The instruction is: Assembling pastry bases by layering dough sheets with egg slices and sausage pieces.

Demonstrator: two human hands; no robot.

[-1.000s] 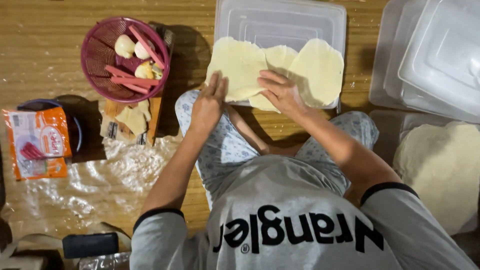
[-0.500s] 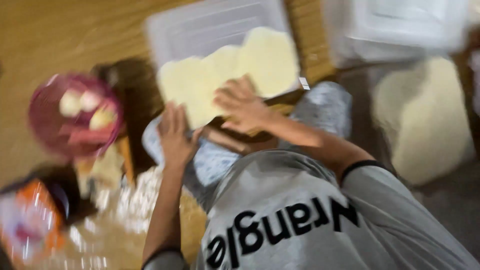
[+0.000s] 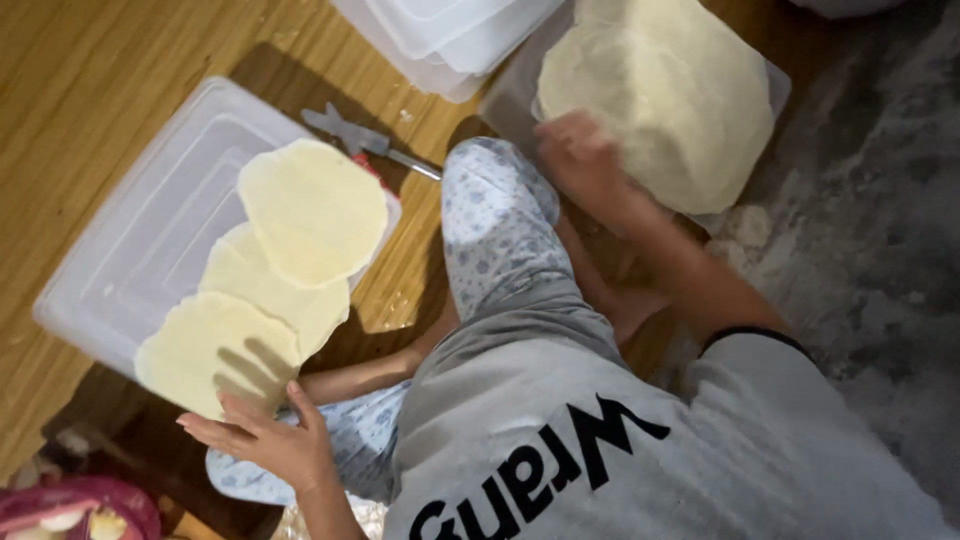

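Nearest, the left hand (image 3: 265,440) lies flat and open by the closest of three pale round dough sheets (image 3: 215,350) overlapping on the clear plastic lid (image 3: 150,250), holding nothing. A second ago both hands pressed these sheets. Beyond the lid, the right hand (image 3: 580,160) has swung to the tall stack of dough rounds (image 3: 665,95); its grip is blurred.

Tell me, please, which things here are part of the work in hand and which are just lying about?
In use: left hand by three dough rounds on clear lid; right hand at dough stack.
Lying about: knife, stacked tubs, pink basket.
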